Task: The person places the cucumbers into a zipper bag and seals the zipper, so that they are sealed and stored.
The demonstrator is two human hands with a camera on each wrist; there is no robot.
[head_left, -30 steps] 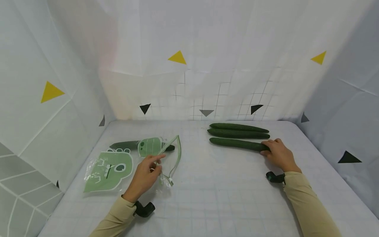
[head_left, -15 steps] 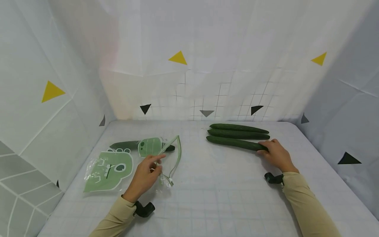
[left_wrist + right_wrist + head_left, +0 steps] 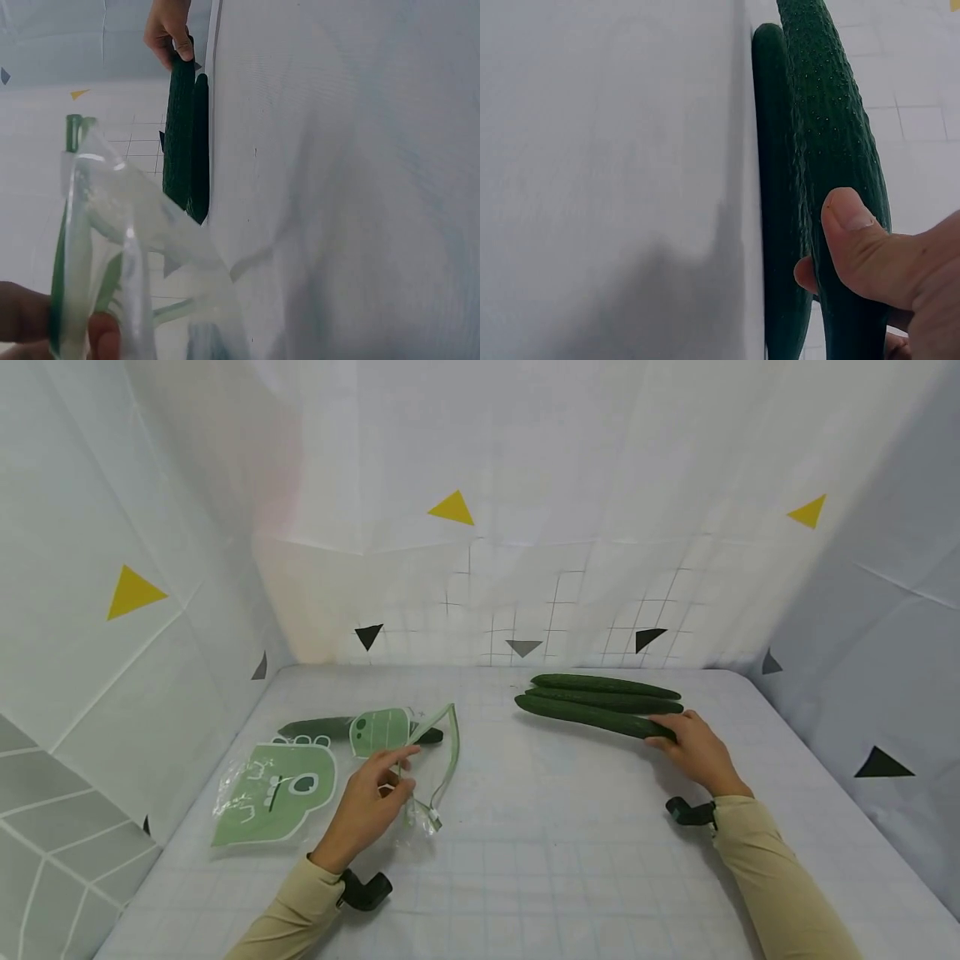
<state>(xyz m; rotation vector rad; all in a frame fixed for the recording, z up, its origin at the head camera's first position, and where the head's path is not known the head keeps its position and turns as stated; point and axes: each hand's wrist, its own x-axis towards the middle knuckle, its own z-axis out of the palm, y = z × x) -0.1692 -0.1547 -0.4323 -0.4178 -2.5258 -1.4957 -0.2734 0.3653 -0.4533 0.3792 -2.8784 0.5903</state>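
My right hand point(image 3: 701, 752) grips a dark green cucumber point(image 3: 585, 716) near its right end, thumb on the near side in the right wrist view. This cucumber point(image 3: 829, 127) is tilted, its left end raised in front of two other cucumbers point(image 3: 606, 683) lying side by side. On the left, a clear plastic bag point(image 3: 288, 793) with a green cartoon creature print lies flat, its green-edged mouth standing open towards the right. My left hand point(image 3: 367, 802) pinches the edge of that mouth; thumb and finger hold the clear film point(image 3: 131, 217). Another cucumber point(image 3: 318, 727) shows through the bag, apparently inside it.
A white cloth with a faint grid covers the table point(image 3: 525, 877). White sheets stand as walls at the back point(image 3: 570, 485), left and right, with yellow, black and grey triangles on them. A black wrist camera point(image 3: 367, 891) sits on each forearm.
My right hand has moved the cucumber slightly left and raised its left end, so it now overlaps the middle cucumber. The left hand and bag have barely moved.
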